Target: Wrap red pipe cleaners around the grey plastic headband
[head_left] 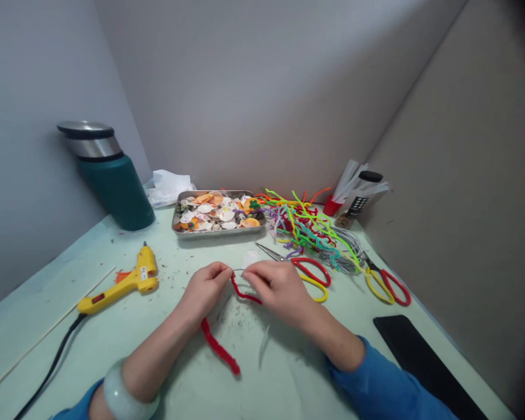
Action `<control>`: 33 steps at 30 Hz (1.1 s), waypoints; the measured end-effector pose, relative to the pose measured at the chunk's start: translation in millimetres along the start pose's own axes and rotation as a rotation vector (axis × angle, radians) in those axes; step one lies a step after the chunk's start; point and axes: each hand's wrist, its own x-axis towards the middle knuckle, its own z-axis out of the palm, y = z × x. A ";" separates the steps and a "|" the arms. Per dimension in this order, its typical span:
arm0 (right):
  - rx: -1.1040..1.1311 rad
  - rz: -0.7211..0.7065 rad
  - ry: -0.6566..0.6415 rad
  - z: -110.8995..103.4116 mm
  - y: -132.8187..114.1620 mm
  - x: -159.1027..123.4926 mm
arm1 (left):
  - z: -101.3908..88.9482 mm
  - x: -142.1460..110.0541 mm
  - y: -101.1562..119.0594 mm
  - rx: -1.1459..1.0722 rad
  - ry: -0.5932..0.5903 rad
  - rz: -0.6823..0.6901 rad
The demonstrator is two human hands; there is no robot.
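My left hand (207, 289) is closed in a pinch on a red pipe cleaner. A thin strand of this pipe cleaner (244, 296) curves between the two hands, and a thicker fuzzy red length (220, 346) sticks out below my left palm; whether they are one piece is hidden. Across the small gap between my fingertips runs a short grey wire (238, 270). My right hand (277, 286) is also pinched, its fingertips at the wire's right end, with the red strand reaching under its curled fingers. Scissors with red and yellow handles (311, 272) lie partly behind my right hand.
A yellow glue gun (135, 280) and a thin stick (56, 326) lie left. Behind are a teal bottle (114, 189), a metal tray (219, 234) of shells, tangled pipe cleaners (308, 224) and a jar (357, 201). More scissors (387, 286) and a black slab (420, 356) lie right.
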 end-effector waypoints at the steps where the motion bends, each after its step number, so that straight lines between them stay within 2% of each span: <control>1: -0.111 -0.020 -0.064 1.7 -5.9 -2.5 | 0.5 -0.3 0.6 -0.008 -0.005 -0.026; 3: -0.322 -0.018 -0.117 7.6 -15.0 -6.8 | 1.9 -1.1 2.0 -0.038 -0.027 -0.082; 5: -0.458 0.005 -0.102 14.6 -19.8 -9.6 | 3.5 -2.2 3.3 -0.087 -0.063 -0.110; 10: -0.575 0.017 -0.043 25.3 -18.5 -11.6 | 5.4 -4.5 4.6 -0.172 -0.135 -0.129; 18: -0.386 0.035 0.070 19.7 -20.6 -11.1 | 5.0 -4.3 5.2 -0.061 -0.077 -0.091; 23: -0.336 0.013 0.118 12.7 -18.9 -7.0 | 4.7 -4.6 4.7 0.057 -0.070 -0.010; 29: -0.103 0.053 0.147 5.5 -9.0 -1.8 | 2.2 -6.2 5.3 0.133 -0.172 0.065; 33: 0.103 0.151 0.093 1.9 1.3 3.5 | 0.6 -7.1 4.2 0.200 -0.238 0.096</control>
